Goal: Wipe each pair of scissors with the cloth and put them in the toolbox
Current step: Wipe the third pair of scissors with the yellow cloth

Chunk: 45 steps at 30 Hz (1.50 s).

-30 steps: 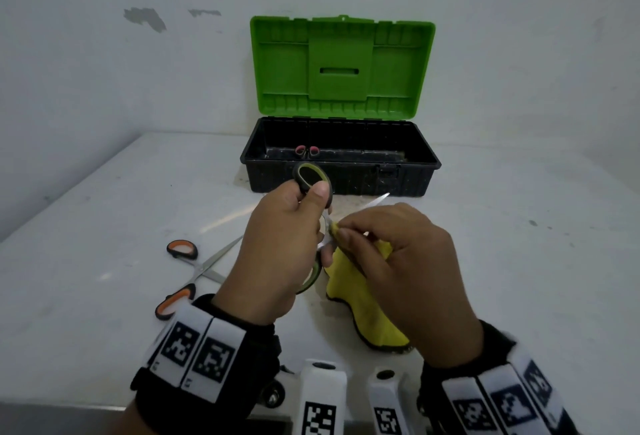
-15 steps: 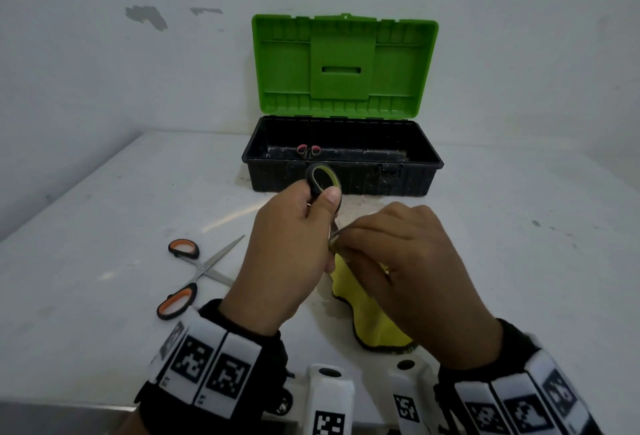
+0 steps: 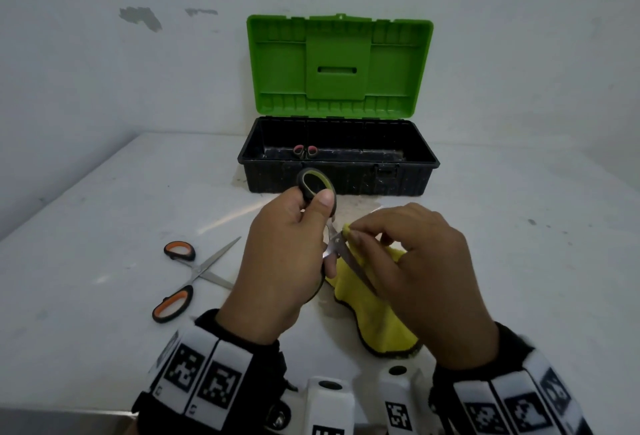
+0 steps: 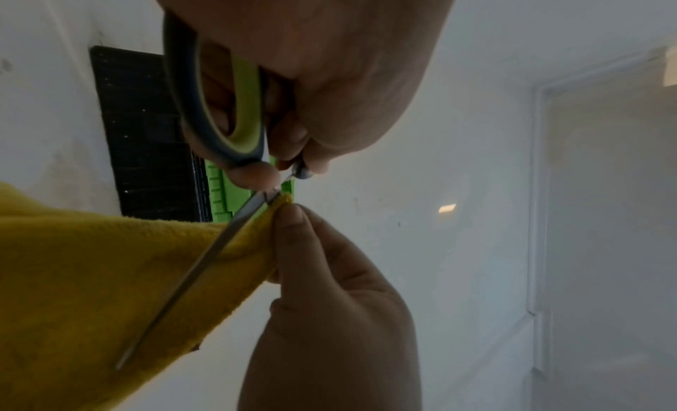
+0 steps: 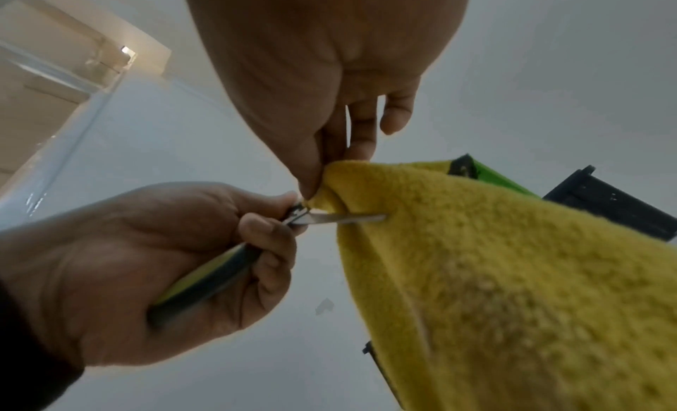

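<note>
My left hand (image 3: 294, 247) grips the grey and lime handles of a pair of scissors (image 3: 316, 185), blades spread apart. One blade (image 4: 190, 275) lies bare across the yellow cloth (image 3: 374, 303). My right hand (image 3: 412, 261) pinches a fold of that cloth (image 5: 512, 272) round the other blade, close to the pivot (image 5: 298, 211). The rest of the cloth hangs down to the table. Orange-handled scissors (image 3: 187, 278) lie spread on the table to the left. The black toolbox (image 3: 337, 178) stands behind with its green lid (image 3: 339, 63) up, and pink-handled scissors (image 3: 304, 150) lie inside.
The white table (image 3: 519, 261) runs to a white wall behind the toolbox and on the left. Its front edge is just below my wrists. Bare tabletop shows to the right of my hands.
My right hand has slid the pinched cloth along the blade, toward the pivot then slightly outward. The lower blade now shows bare over the cloth. The left hand has held the scissors nearly still.
</note>
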Each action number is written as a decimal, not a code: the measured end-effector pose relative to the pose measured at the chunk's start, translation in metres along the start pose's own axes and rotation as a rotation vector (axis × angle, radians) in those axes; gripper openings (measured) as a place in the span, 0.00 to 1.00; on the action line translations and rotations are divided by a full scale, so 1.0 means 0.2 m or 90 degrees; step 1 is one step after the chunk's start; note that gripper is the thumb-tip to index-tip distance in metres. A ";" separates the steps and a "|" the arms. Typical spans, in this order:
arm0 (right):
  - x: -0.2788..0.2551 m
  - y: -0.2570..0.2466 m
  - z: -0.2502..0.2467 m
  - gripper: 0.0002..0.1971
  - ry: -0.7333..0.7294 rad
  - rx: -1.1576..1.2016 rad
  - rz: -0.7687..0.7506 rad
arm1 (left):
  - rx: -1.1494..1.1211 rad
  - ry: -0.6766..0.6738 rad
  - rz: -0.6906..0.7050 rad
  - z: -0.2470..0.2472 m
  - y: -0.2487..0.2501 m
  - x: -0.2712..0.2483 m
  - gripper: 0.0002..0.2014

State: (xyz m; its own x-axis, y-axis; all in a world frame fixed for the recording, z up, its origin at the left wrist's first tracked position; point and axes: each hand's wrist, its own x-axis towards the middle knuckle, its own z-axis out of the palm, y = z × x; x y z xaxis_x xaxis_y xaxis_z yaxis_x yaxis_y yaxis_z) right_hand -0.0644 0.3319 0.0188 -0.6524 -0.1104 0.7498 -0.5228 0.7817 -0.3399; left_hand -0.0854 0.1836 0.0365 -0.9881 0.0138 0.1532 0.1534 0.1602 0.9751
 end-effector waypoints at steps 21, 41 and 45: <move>0.02 0.02 -0.06 0.02 0.046 0.052 0.134 | -0.083 -0.016 -0.090 -0.05 -0.03 -0.02 0.18; 0.00 0.02 -0.02 0.03 0.001 0.057 0.123 | -0.108 -0.044 -0.121 0.00 -0.06 -0.03 0.19; 0.02 0.15 -0.08 0.06 0.070 0.040 0.231 | -0.079 -0.033 -0.117 -0.05 -0.07 -0.04 0.20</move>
State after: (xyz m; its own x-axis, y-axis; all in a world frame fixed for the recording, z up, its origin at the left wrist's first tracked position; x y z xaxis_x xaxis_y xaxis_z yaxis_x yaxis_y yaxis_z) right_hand -0.0732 0.3644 0.0213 -0.7398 0.2357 0.6302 -0.3042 0.7182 -0.6258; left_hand -0.0792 0.1722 0.0227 -0.9983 0.0474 -0.0346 -0.0326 0.0416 0.9986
